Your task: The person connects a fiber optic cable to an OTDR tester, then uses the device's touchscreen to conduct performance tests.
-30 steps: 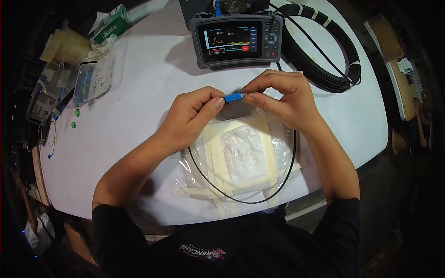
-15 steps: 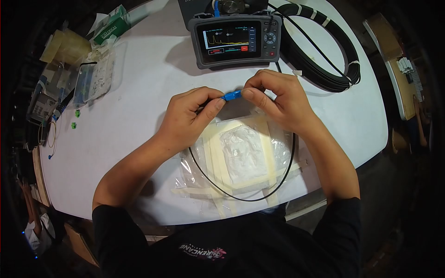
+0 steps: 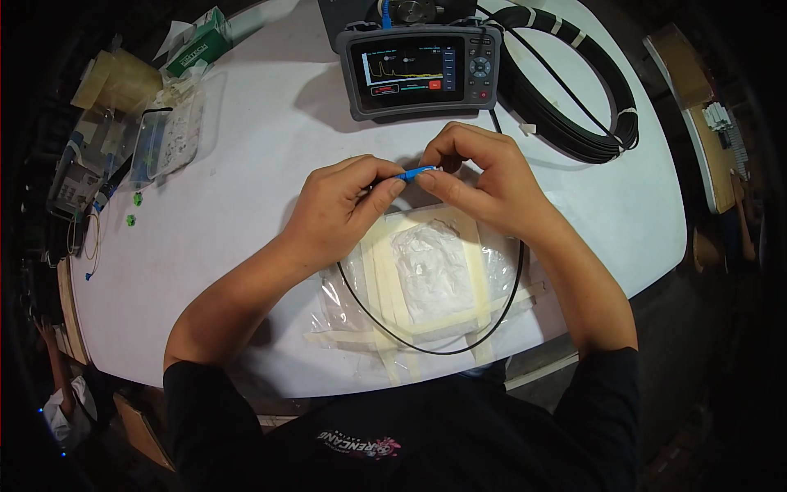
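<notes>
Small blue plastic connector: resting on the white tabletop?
No, the connector is held between the left hand and right hand, above the tabletop.

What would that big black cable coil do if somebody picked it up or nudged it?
The coil would probably keep its ring shape, since pale ties bind it. Its many stacked turns suggest real weight. Lying flat on the table, it would likely slide rather than roll.

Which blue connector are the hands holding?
The blue connector pinched between the left hand and the right hand, in front of the tester. The blue plug at the tester's top and the small blue tip at far left are untouched.
</notes>
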Demonstrator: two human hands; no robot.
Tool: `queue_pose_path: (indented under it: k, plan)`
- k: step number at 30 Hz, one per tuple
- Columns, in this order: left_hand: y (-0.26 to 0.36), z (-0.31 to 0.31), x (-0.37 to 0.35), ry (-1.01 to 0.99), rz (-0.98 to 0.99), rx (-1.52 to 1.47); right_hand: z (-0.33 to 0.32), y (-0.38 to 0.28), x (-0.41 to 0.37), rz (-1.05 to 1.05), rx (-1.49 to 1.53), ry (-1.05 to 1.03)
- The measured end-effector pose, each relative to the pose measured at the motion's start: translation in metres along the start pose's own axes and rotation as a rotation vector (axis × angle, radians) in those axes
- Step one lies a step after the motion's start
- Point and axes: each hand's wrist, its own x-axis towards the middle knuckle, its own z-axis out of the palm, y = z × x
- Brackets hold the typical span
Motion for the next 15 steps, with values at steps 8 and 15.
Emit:
queue_pose_path:
  k: [8,15]
  plan:
    - [-0.0053,0.0026,-0.0002,0.019,0.007,-0.012,0.0028,0.0025,-0.0009,0.016,-0.014,0.002]
    - [-0.0039,-0.0010,-0.0010,-0.018,-0.093,-0.161,0.0002,0.0044,-0.0009,0.088,0.055,0.026]
